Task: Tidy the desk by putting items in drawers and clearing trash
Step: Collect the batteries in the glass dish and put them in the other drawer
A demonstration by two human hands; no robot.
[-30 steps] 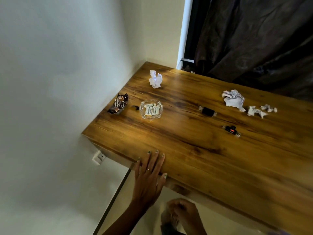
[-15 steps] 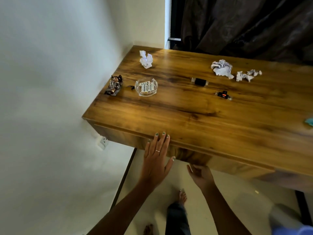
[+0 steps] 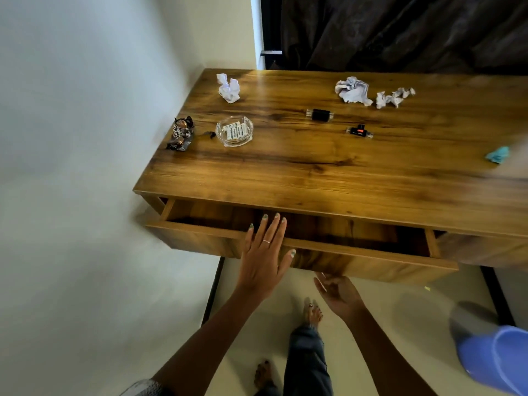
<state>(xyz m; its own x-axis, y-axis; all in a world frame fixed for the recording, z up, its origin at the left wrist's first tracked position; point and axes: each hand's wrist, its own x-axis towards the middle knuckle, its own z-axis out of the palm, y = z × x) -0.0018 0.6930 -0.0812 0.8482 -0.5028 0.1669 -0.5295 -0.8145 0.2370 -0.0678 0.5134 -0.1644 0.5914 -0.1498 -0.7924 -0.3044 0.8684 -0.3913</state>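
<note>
Brown wrapper [image 3: 180, 134] lettering blurred; bowl [image 3: 234, 131] sticks' print unreadable

I see my left hand [image 3: 264, 254] stretched forward, palm down, fingers straight and spread, a thin ring on one finger. My right hand [image 3: 338, 294] sits lower, palm turned up, fingers loosely curled and holding nothing. Both forearms reach up from below.

Desk drawer [image 3: 328, 232] stands open at frame centre; left hand [image 3: 264, 257] lies flat on its front edge, right hand [image 3: 338, 295] cupped below
</note>
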